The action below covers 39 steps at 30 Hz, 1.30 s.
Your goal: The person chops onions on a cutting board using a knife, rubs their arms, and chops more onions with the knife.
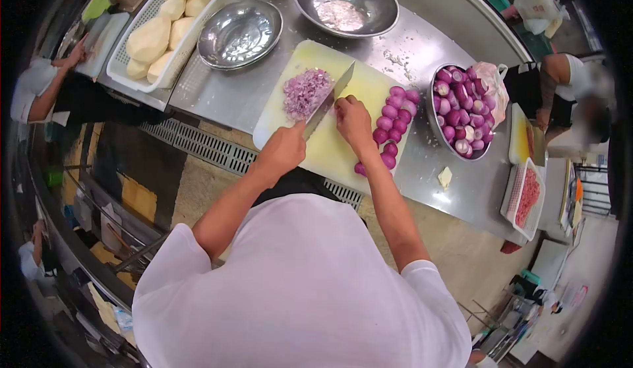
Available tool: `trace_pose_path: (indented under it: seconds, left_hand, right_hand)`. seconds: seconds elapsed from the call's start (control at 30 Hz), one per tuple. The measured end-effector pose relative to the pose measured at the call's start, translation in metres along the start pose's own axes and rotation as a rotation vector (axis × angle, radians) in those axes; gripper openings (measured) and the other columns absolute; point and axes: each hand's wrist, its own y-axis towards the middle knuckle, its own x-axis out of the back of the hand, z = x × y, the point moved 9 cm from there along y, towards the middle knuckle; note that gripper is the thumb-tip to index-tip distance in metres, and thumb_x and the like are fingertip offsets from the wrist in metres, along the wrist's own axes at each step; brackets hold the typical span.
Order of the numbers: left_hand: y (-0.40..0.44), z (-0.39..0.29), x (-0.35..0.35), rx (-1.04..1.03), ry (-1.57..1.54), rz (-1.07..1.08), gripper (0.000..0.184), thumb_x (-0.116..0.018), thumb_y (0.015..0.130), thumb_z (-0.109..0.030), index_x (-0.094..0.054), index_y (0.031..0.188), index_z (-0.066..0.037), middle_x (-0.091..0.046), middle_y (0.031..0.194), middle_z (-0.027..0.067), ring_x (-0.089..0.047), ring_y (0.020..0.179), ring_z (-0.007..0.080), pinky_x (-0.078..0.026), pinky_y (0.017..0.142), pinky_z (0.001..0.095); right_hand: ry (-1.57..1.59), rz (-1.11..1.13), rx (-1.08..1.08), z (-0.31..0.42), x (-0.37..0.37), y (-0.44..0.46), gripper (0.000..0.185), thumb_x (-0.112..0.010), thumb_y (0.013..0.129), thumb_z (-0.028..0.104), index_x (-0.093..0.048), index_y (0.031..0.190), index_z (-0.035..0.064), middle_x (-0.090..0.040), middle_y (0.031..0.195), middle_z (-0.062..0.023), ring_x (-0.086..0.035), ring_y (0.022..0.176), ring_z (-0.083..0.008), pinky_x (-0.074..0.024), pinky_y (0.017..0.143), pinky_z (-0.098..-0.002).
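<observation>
My left hand [283, 153] is closed round the handle of a kitchen knife [331, 99], whose broad blade slants up and away across the cutting board [343, 147]. Chopped red onion [307, 93] lies heaped on the board, left of the blade. On the blade's other side is my right hand [354, 122], its fingers curled down and pressed together close to the steel. Whatever is under those fingertips is hidden. Peeled red onions [393, 119] sit in rows along the board's right side, near my right wrist.
A steel bowl of onions [440, 114] stands right of the board. Behind are a large bowl [346, 5] and a shallow bowl [241, 35]. A white basket [186, 53] holds peeled root vegetables. Minced meat [528, 198] sits far right. Other people work at both sides.
</observation>
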Motion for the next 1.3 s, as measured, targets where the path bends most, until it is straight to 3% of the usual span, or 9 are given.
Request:
trace_pose_path:
  seconds: [0.43, 0.5, 0.63, 0.7, 0.87, 1.0, 1.07, 1.23, 1.3]
  left_hand:
    - [0.021, -0.002, -0.024, -0.047, -0.017, 0.038, 0.015, -0.052, 0.095, -0.008, -0.054, 0.098, 0.006, -0.064, 0.074, 0.0316, -0.067, 0.069, 0.0487, -0.052, 0.065, 0.0541]
    - [0.01, -0.005, -0.011, 0.093, -0.048, 0.115, 0.019, -0.054, 0.091, -0.005, -0.057, 0.104, 0.008, -0.066, 0.085, 0.0364, -0.066, 0.088, 0.0527, -0.052, 0.08, 0.0588]
    - [0.024, 0.004, -0.032, 0.018, 0.003, 0.082, 0.018, -0.054, 0.091, -0.005, -0.057, 0.103, 0.008, -0.065, 0.085, 0.0368, -0.066, 0.087, 0.0533, -0.051, 0.08, 0.0595]
    - [0.035, 0.0, -0.029, -0.014, -0.063, 0.074, 0.015, -0.051, 0.096, -0.008, -0.054, 0.1, 0.006, -0.064, 0.069, 0.0301, -0.067, 0.057, 0.042, -0.053, 0.056, 0.0532]
    - [0.031, 0.004, -0.035, -0.082, -0.036, -0.002, 0.015, -0.051, 0.097, -0.008, -0.052, 0.1, 0.006, -0.062, 0.064, 0.0252, -0.065, 0.052, 0.0379, -0.051, 0.051, 0.0493]
    - [0.039, -0.009, -0.035, -0.008, -0.044, 0.098, 0.015, -0.052, 0.098, -0.009, -0.054, 0.102, 0.005, -0.063, 0.065, 0.0256, -0.067, 0.056, 0.0392, -0.052, 0.053, 0.0496]
    - [0.028, -0.016, -0.019, -0.016, -0.061, 0.031, 0.016, -0.053, 0.092, -0.003, -0.057, 0.1, 0.01, -0.064, 0.084, 0.0376, -0.065, 0.085, 0.0543, -0.051, 0.075, 0.0584]
    - [0.046, -0.016, -0.036, 0.05, -0.078, 0.104, 0.015, -0.054, 0.091, -0.004, -0.057, 0.099, 0.009, -0.064, 0.083, 0.0367, -0.064, 0.084, 0.0548, -0.05, 0.076, 0.0603]
    - [0.039, -0.017, -0.031, -0.053, -0.04, 0.024, 0.015, -0.054, 0.091, -0.004, -0.057, 0.099, 0.009, -0.064, 0.083, 0.0364, -0.064, 0.084, 0.0549, -0.05, 0.076, 0.06]
  right_hand:
    - [-0.006, -0.037, 0.019, -0.004, -0.005, -0.009, 0.019, -0.065, 0.087, 0.006, -0.069, 0.105, 0.0073, -0.063, 0.097, -0.014, -0.062, 0.092, -0.0374, -0.0531, 0.078, -0.0491]
    - [0.007, -0.062, 0.005, -0.004, 0.0, -0.014, 0.019, -0.065, 0.087, 0.005, -0.068, 0.105, 0.007, -0.063, 0.097, -0.014, -0.062, 0.092, -0.0375, -0.0531, 0.079, -0.0489]
    - [-0.012, -0.083, 0.002, -0.002, -0.002, -0.012, 0.016, -0.064, 0.086, 0.004, -0.067, 0.101, 0.0058, -0.063, 0.097, -0.0143, -0.062, 0.093, -0.0377, -0.053, 0.079, -0.0487]
    - [0.0, -0.093, 0.001, -0.003, 0.0, -0.014, 0.015, -0.064, 0.086, 0.004, -0.067, 0.1, 0.0054, -0.063, 0.097, -0.0147, -0.062, 0.093, -0.0379, -0.053, 0.079, -0.0487]
    - [0.057, -0.137, -0.045, -0.005, 0.001, -0.015, 0.014, -0.063, 0.085, 0.003, -0.066, 0.098, 0.0045, -0.062, 0.096, -0.0154, -0.062, 0.093, -0.0383, -0.0528, 0.078, -0.049]
    - [0.061, -0.159, -0.008, -0.008, 0.006, -0.023, 0.013, -0.063, 0.087, 0.004, -0.066, 0.1, 0.0047, -0.062, 0.095, -0.0158, -0.062, 0.093, -0.0385, -0.053, 0.078, -0.0492]
    - [0.085, -0.167, -0.01, -0.006, 0.006, -0.017, 0.013, -0.063, 0.087, 0.004, -0.067, 0.1, 0.0047, -0.062, 0.095, -0.0159, -0.062, 0.093, -0.0386, -0.0531, 0.078, -0.0493]
    - [0.099, -0.198, 0.003, -0.009, 0.004, -0.025, 0.014, -0.062, 0.088, 0.004, -0.067, 0.102, 0.0039, -0.062, 0.096, -0.0161, -0.061, 0.094, -0.039, -0.0525, 0.08, -0.0489]
    - [0.099, -0.197, -0.024, -0.012, 0.005, -0.03, 0.014, -0.063, 0.088, 0.004, -0.067, 0.102, 0.0039, -0.062, 0.096, -0.016, -0.061, 0.094, -0.039, -0.0525, 0.081, -0.0488]
